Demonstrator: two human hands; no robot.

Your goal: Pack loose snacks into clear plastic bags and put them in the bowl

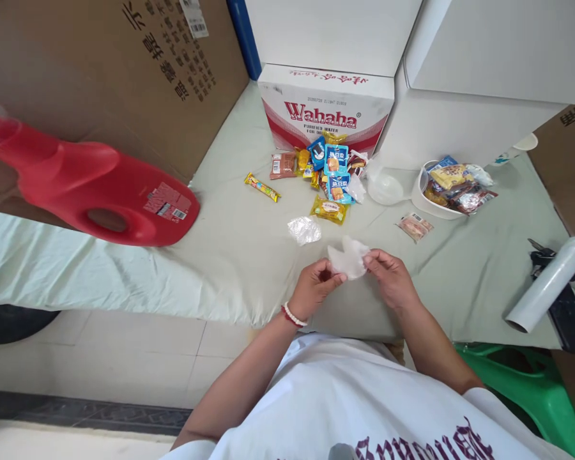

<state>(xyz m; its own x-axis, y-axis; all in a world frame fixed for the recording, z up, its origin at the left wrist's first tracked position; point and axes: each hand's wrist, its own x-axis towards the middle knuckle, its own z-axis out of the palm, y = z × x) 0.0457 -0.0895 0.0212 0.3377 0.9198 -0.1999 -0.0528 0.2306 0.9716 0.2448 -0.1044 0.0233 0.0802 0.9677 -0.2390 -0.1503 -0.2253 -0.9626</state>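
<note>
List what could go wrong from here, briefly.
The thin white sheet is held between the left hand and the right hand; pulling them apart might tear it.

Wrapped snacks rise above the rim of the white bowl, so a bump could spill some.

The white roll lies on its side near the table's edge and might roll if knocked.

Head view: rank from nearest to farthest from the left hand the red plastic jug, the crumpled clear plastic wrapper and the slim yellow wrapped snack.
1. Crumpled clear plastic wrapper: just beyond the left hand.
2. Slim yellow wrapped snack: farther out, to the left.
3. Red plastic jug: far left.
</note>
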